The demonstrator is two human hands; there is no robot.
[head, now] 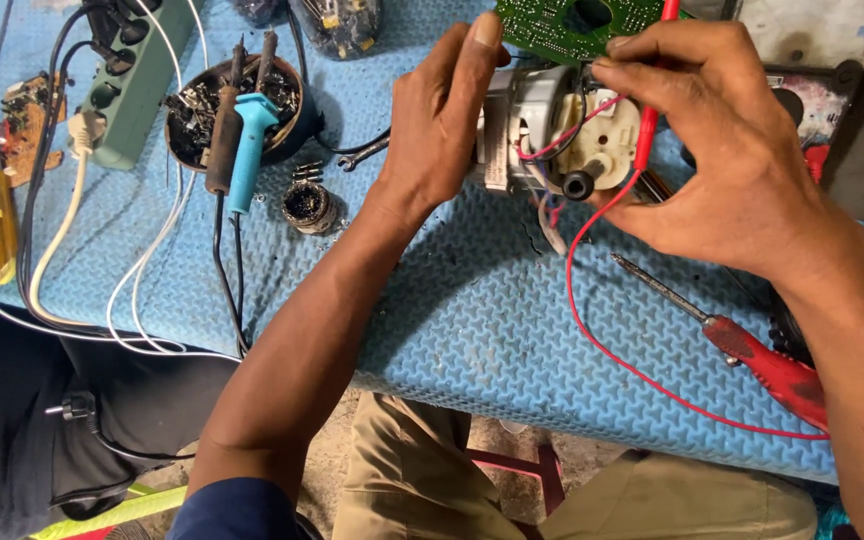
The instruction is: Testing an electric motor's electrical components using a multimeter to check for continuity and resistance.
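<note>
Step in hand: probing a small electric motor (542,125) with a red test lead, by the look of it.
Left hand (442,125): cups the motor's left side, fingers curled against its metal body, thumb up by the green circuit board (562,25).
Right hand (722,150): fingers pinch the red probe (649,115), tip hidden near the motor's white end plate.
Motor's place: held just above the blue mat on the table (472,320), at the far edge.
Nearby: a red-handled screwdriver (742,345) lies on the mat; soldering irons (237,140) rest in a bowl to the left.
Next move calls for: a steady grip on the motor and exact tip contact on one terminal.
</note>
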